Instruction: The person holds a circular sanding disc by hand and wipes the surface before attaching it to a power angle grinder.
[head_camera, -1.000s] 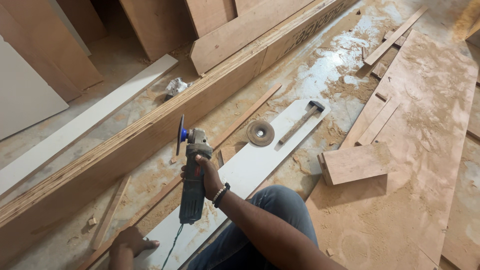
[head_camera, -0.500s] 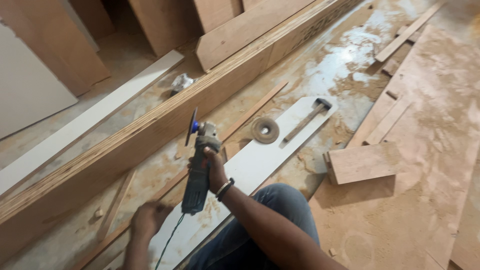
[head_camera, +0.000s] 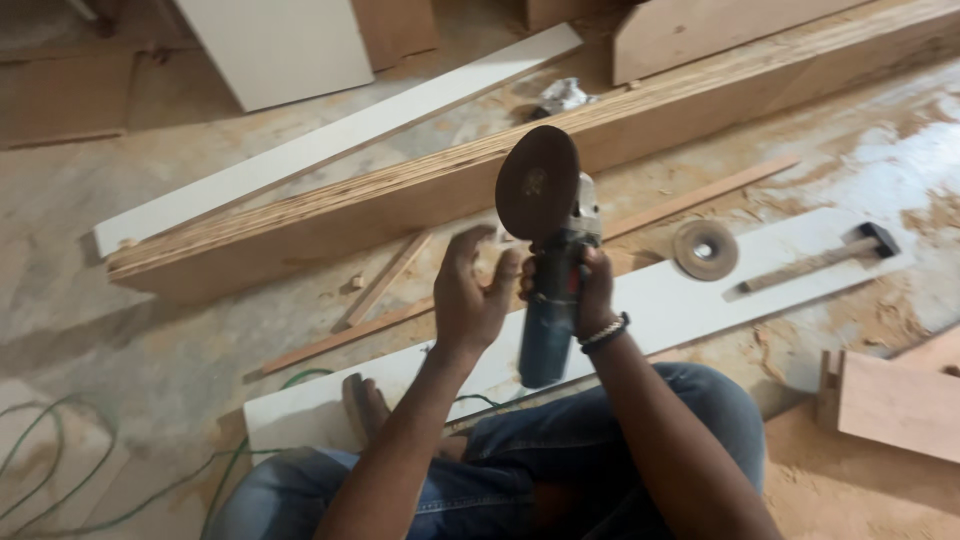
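Observation:
My right hand (head_camera: 580, 290) grips a blue angle grinder (head_camera: 548, 330) by its body, held upright over my lap with its dark round disc (head_camera: 537, 182) facing me. My left hand (head_camera: 468, 295) is raised just left of the grinder, fingers spread and empty, close to the tool but apart from it. Below the hands a long white board (head_camera: 690, 300) lies across the floor, with my bare foot (head_camera: 365, 410) resting on its left part. A loose worn disc (head_camera: 705, 249) and a hammer (head_camera: 820, 260) lie on that board to the right.
A long thick plywood beam (head_camera: 400, 205) runs diagonally behind the hands, with a white strip (head_camera: 330, 150) behind it. Thin wood battens (head_camera: 390, 275) lie on the sawdust floor. A green cable (head_camera: 60, 470) loops at the lower left. A wooden block (head_camera: 890, 400) sits at the right.
My right hand lifted the grinder off the board and turned its disc up towards me. My left hand rose from the board to beside the tool. The view shifted left.

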